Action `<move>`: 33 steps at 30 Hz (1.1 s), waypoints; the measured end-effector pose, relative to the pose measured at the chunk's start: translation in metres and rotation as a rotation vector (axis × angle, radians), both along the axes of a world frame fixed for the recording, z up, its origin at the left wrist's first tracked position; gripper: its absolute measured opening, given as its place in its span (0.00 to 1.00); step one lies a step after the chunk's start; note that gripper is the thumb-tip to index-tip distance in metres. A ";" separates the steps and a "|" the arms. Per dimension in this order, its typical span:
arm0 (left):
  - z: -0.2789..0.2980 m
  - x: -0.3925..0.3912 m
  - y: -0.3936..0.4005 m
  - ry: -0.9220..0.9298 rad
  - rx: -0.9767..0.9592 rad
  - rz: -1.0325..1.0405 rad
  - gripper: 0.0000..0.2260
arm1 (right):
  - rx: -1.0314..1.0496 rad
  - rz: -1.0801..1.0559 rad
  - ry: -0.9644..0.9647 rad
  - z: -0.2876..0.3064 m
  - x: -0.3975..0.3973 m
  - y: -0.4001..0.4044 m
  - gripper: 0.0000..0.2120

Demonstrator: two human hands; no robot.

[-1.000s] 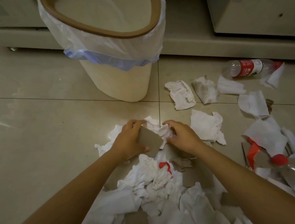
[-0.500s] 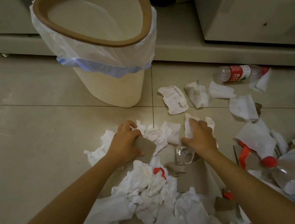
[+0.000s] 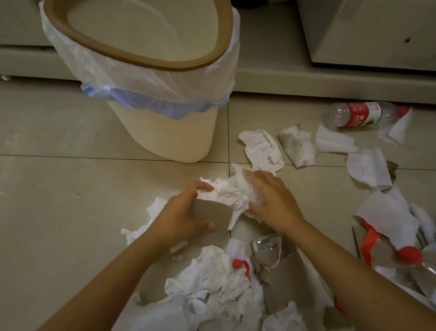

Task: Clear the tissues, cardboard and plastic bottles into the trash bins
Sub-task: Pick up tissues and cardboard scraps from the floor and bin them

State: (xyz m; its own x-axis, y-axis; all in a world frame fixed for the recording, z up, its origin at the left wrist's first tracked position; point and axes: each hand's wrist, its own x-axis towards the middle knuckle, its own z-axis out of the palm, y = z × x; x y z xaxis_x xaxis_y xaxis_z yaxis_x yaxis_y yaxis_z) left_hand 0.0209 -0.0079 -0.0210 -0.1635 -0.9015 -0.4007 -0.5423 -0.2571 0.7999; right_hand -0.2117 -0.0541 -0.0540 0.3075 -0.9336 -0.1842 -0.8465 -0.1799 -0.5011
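In the head view, a cream trash bin (image 3: 172,132) lined with a white bag is seen standing on the tiled floor (image 3: 45,205); nothing can be made out inside it. Just in front of the bin, a cardboard piece (image 3: 211,215) is gripped by the left hand (image 3: 182,217), and a tissue wad (image 3: 229,193) is clutched by the right hand (image 3: 272,203). To the bin's right, a plastic bottle (image 3: 361,114) lies beside a cabinet base (image 3: 335,83).
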 end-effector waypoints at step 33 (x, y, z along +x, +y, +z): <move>0.187 0.032 -0.005 0.090 -0.456 0.042 0.13 | -0.268 -0.148 -0.617 0.201 0.038 -0.003 0.16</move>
State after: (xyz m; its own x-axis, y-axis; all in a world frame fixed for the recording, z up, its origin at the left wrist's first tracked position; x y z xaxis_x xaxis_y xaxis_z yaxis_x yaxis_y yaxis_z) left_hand 0.0531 -0.0132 0.1657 -0.1392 -0.9889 0.0525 -0.4625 0.1118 0.8796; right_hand -0.1741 -0.0573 0.1466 0.1479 -0.9627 0.2266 -0.4457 -0.2694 -0.8537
